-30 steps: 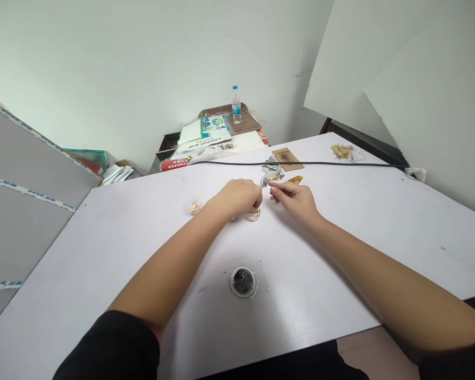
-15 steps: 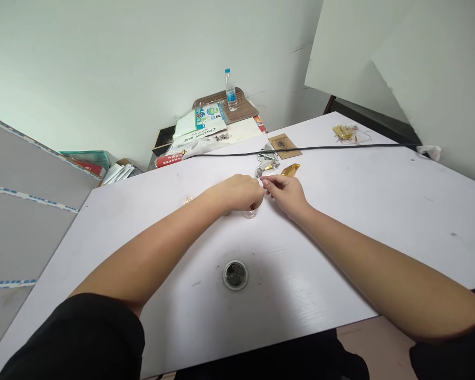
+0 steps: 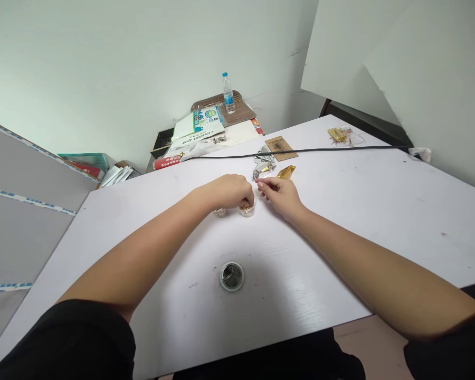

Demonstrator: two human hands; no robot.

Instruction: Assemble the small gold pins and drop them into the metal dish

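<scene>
My left hand curls over two small clear cups holding gold bits; its fingertips dip into the right cup, and what they grip is hidden. A second cup sits just left, partly under the hand. My right hand is beside it with fingers pinched on something tiny that I cannot make out. Crumpled silver foil and a gold foil piece lie just beyond the hands. Everything rests on a white table.
A round metal-rimmed hole is in the table near me. A black cable crosses the far side, by a brown card and gold bits. Beyond the far edge are papers and a water bottle.
My left hand has dropped onto the right cup, and my right hand has drawn in towards it. The view has shifted slightly; the small gold item at the left is hidden behind my forearm.
</scene>
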